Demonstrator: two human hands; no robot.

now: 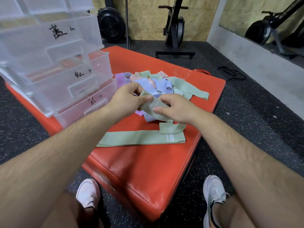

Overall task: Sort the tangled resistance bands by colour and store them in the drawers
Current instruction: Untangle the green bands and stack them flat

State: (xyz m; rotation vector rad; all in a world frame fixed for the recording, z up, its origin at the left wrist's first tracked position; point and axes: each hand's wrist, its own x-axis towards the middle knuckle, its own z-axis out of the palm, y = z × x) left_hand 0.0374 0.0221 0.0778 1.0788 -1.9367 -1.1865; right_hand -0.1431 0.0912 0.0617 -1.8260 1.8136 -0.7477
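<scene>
As the left hand (pixel 126 99) and right hand (pixel 176 109) each pinch one green band (pixel 155 106) just above the red mat (pixel 148 170), its length slants from far-left to near-right, the tangle (pixel 158 83) behind it, the drawers (pixel 69 83) standing left, nearer the left hand.

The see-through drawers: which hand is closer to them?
Left. The left hand pinches the green band just right of the drawers; the right hand holds the same band farther right.
</scene>
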